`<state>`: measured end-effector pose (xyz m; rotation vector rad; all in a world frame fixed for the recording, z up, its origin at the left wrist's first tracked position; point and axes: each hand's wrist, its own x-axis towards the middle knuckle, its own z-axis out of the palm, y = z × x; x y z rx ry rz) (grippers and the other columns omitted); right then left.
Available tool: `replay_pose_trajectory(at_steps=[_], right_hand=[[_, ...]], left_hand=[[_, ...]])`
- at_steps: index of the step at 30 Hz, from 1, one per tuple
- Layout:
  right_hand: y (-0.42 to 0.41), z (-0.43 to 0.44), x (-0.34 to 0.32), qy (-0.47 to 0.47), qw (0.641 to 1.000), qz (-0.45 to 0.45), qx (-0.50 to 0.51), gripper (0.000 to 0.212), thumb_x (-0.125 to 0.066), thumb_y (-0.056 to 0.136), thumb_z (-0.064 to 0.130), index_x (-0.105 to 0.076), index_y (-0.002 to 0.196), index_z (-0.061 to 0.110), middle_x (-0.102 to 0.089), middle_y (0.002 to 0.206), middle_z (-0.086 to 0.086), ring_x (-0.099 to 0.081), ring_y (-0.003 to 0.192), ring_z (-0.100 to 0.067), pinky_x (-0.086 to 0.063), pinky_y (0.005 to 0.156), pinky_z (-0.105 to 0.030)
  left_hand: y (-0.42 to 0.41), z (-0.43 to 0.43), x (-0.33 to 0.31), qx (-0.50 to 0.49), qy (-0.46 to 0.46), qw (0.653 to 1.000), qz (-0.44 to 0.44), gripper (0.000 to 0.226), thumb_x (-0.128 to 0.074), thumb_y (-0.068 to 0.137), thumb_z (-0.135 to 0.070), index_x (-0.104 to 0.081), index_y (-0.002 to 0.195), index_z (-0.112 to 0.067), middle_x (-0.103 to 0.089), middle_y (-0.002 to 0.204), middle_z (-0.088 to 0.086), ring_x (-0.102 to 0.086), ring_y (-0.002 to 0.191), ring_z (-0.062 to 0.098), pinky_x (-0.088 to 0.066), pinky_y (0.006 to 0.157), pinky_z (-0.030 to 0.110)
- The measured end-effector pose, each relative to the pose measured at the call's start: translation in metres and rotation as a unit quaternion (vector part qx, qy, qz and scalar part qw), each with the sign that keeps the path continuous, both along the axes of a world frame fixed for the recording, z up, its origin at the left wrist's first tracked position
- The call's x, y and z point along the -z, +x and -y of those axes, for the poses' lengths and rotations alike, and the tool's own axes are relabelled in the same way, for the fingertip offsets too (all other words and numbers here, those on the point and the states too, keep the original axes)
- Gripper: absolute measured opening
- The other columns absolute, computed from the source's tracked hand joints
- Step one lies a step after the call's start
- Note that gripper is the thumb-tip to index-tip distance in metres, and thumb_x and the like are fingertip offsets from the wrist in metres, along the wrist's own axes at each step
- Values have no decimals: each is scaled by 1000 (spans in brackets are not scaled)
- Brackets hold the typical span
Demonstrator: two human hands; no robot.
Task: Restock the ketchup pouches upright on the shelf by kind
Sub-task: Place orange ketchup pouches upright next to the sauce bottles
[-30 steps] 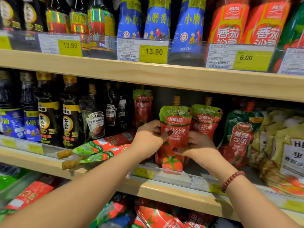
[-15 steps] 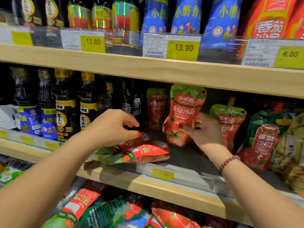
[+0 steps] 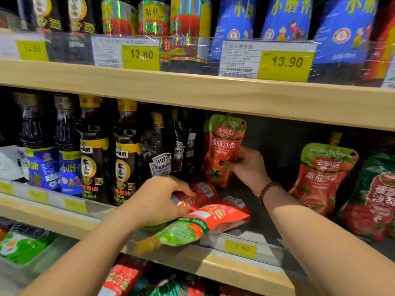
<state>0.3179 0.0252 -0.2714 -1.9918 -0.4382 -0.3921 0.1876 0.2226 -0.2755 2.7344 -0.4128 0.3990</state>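
My right hand (image 3: pixel 245 167) has pushed one pouch (image 3: pixel 224 146) upright to the shelf (image 3: pixel 224 265) back and stays pinched on it, so that one is nearly placed. My left hand (image 3: pixel 158 201) has dropped and curls over two flat pouches (image 3: pixel 205 221) below it. One like pouch (image 3: pixel 320 178) stands right of my hands.

Left hand (image 3: pixel 157 201) curled palm-down, right hand (image 3: pixel 248 167) gripping
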Motion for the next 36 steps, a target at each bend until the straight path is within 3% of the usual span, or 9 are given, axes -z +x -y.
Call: replay_pose_trajectory(at_steps=[6,13,18,20,22,26,31,34,36], right_hand=[[18,-14,8,-13,998,-37,-44,36,-77,71,6,-66,105,13,-69,109,-8,-63,102,-19,-48,95,-39],[28,-17,19,-51,996,-30,-61,32,-78,72,18,-57,92,32,-66,99,5,-57,90,-6,-43,82,-27],[24,-17,17,-73,994,-64,-55,34,-74,76,17,-62,107,21,-66,113,-2,-57,98,-9,-44,87,-30],[22,-14,12,-93,990,-92,-59,30,-73,77,17,-63,105,20,-66,115,-4,-60,104,-17,-47,92,-37],[18,-9,6,-103,987,-109,-58,25,-74,76,16,-62,97,22,-66,113,-6,-62,97,-17,-50,91,-41],[7,10,-5,-76,990,-116,-19,47,-75,76,19,-58,119,9,-65,115,-9,-61,99,-18,-50,92,-40],[-46,31,-5,32,995,-30,-84,16,-71,80,22,-65,92,31,-70,94,5,-66,89,-5,-51,78,-21],[-86,42,1,-32,990,18,-136,23,-74,73,39,-63,94,40,-67,98,18,-62,94,6,-47,82,-10],[-110,47,6,-101,978,31,-182,47,-75,64,55,-60,107,44,-61,113,22,-55,106,9,-43,89,-9]], left_hand=[[2,-5,4,1,-26,1000,4,30,-66,75,-42,-67,105,-39,-65,107,-25,-54,99,-7,-34,76,-1],[4,-7,14,-11,-63,998,-13,32,-68,73,-38,-66,104,-44,-63,107,-30,-56,99,-10,-41,83,7],[2,-3,13,-17,-74,997,-23,32,-70,74,-37,-67,105,-43,-63,111,-27,-56,101,-7,-44,88,14],[2,-3,12,-18,-78,996,-31,31,-71,75,-36,-68,105,-41,-64,112,-25,-57,102,-5,-45,90,17],[1,-3,11,-21,-84,995,-39,31,-72,75,-33,-68,105,-41,-63,112,-25,-57,102,-4,-45,90,17],[1,-4,11,-17,-88,995,-48,32,-71,76,-29,-68,106,-39,-63,111,-25,-56,101,-4,-42,87,11],[1,-4,10,-14,-80,996,-44,32,-70,78,-26,-68,108,-37,-64,110,-22,-58,101,-1,-46,89,19],[1,-3,11,-14,-68,997,-35,32,-69,79,-25,-68,109,-35,-65,112,-20,-58,103,-1,-46,91,19],[1,-3,11,-15,-59,998,-35,32,-69,79,-25,-68,110,-34,-65,113,-20,-57,104,-1,-44,91,16]])
